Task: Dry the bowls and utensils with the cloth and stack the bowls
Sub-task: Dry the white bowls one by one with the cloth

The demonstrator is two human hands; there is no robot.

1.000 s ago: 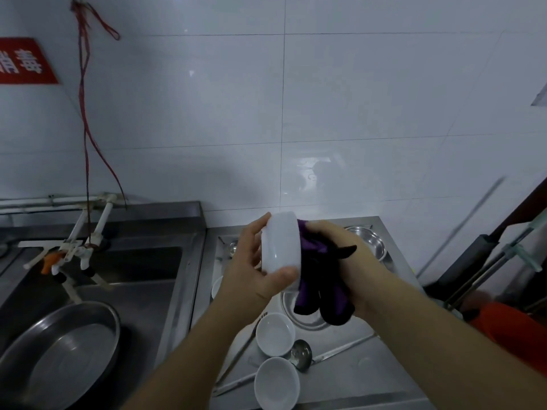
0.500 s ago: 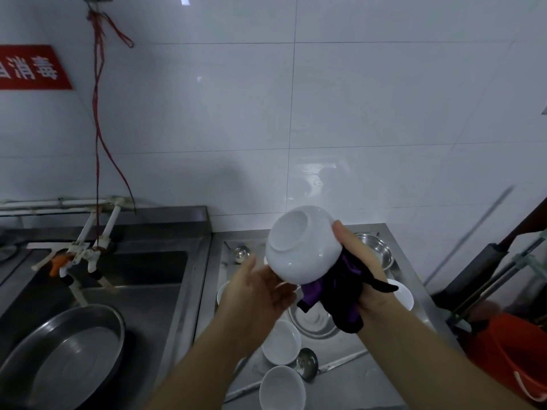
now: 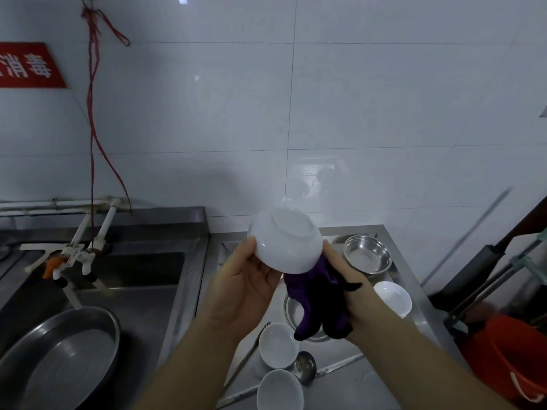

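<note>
A round white ceramic bowl (image 3: 284, 240) is held up over the steel counter (image 3: 396, 377), base turned toward the camera. The left hand (image 3: 242, 287) holds it from 7 o'clock, thumb on the bowl's left rim edge, fingers hidden behind it. The right hand (image 3: 350, 287) grips a dark purple cloth (image 3: 318, 303) bunched against the bowl's lower edge at 5 o'clock, one finger lying along the bowl's right side; the cloth's ends hang down over a shallow steel dish (image 3: 291, 310).

On the counter, a round steel bowl (image 3: 367, 255) sits at 3 o'clock from the held bowl, near the back edge. A small white bowl (image 3: 393, 298) lies at 4 o'clock, close to the counter's right edge. Two white bowls (image 3: 278, 344) (image 3: 279, 390) sit at 6 o'clock, beside a steel ladle (image 3: 306, 369). The bare counter room is at the front right corner. A large steel basin (image 3: 59, 359) fills the sink at 8 o'clock.
</note>
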